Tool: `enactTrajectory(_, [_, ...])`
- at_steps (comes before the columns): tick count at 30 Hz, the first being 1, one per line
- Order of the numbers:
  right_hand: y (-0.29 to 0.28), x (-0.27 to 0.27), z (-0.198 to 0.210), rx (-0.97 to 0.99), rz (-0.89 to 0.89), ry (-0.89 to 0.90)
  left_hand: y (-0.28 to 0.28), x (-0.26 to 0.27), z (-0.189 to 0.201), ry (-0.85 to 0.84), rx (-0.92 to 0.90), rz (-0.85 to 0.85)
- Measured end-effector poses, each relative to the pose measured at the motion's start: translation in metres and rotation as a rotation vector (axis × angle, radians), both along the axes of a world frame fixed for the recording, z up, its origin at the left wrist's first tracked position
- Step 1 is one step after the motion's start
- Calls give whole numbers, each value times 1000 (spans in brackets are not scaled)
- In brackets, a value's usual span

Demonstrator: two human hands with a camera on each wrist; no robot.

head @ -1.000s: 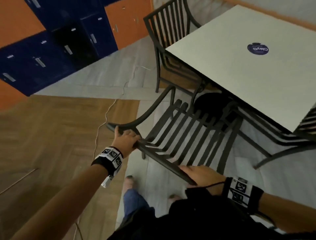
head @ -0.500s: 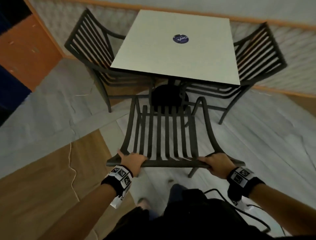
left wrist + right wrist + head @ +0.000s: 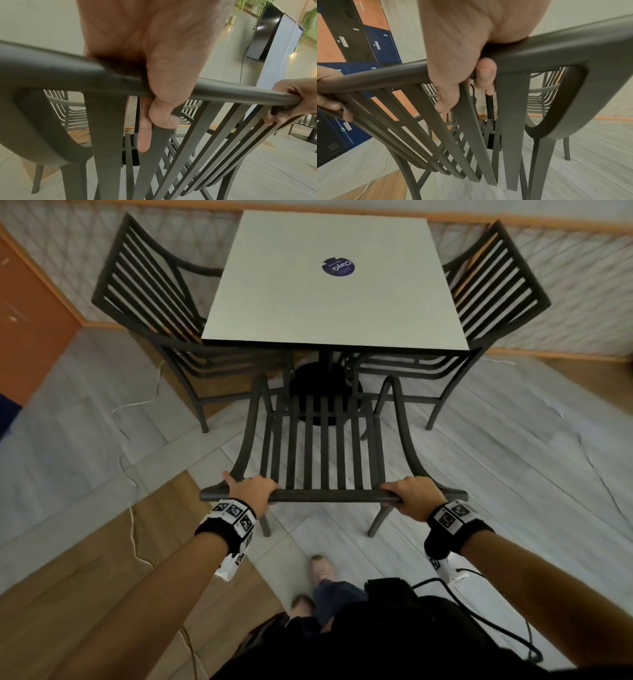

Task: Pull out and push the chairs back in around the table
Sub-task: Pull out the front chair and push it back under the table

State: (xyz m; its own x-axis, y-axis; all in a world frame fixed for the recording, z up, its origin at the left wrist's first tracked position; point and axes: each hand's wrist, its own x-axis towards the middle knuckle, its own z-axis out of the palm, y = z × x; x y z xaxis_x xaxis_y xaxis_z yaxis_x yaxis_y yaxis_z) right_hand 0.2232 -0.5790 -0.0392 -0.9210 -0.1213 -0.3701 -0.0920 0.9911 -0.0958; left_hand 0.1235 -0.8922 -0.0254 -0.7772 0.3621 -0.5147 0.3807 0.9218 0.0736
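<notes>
— Under the curled fingers (image 3: 164,119): top rail (image 3: 334,495) of the near chair (image 3: 323,446), dark slatted metal. Left hand (image 3: 254,491) wrapped over the rail toward its left end, thumb below, one finger pointing down along a slat.

— And off to the right of those fingers?

— Right hand (image 3: 412,495) clamped round the same rail near its right end, thumb (image 3: 485,75) tucked under, fingertips hooked behind the slats. Both hands gripping, well apart, most of the slats between them.

— Beyond the fingers?

— Seat of the near chair reaching forward toward the table (image 3: 334,313), front edge close to the round black base (image 3: 310,381), not under the tabletop. Backrest leaning toward the wrists. Rear legs beneath the knuckles, on pale floorboards; contact with the floor hard to judge.

— Farther out?

— Square white tabletop with a round purple sticker (image 3: 338,266) past its middle. Left chair (image 3: 150,302) forward and left of the left fingers, seat tucked under the table edge. Right chair (image 3: 493,289) forward and right of the right fingers, tucked in likewise.

— Behind the fingers, back toward the body?

— Black wristbands with printed square markers (image 3: 233,513) on both wrists, two shoes (image 3: 322,568) on the floor below the rail, a thin white cable (image 3: 135,537) trailing left of the left wrist.
</notes>
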Motion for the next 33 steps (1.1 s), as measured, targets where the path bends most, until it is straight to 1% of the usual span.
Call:
enactTrajectory(5, [0,-19,0,-36,-22,29,4,-25,-3,21,5,4])
enactTrajectory(11, [3,-40,8,-1,-21,4,12,-52,-11,25,-16,11])
enactTrajectory(16, [5,-48,8,-25,-26,-20,14,-62,-16,33,-31,-17])
enactTrajectory(18, [6,-47,7,-47,-42,-6,11,-60,-16,65,11,-38])
enactTrajectory(20, [7,-46,5,-96,-68,-10,6,-55,-16,112,105,-42])
enactTrajectory(23, [9,-53,12,-174,-106,-40,-7,-41,-19,186,283,39])
enactTrajectory(25, [9,-61,23,-166,-64,-94,-21,-24,-24,250,357,73])
enactTrajectory(27, [4,-75,36,-167,19,-141,-37,-9,-28,316,366,91])
enactTrajectory(29, [-5,-98,49,-215,83,-163,-54,3,-30,358,364,152])
enactTrajectory(33, [-40,-159,74,-276,209,-120,-93,21,-41,378,329,231])
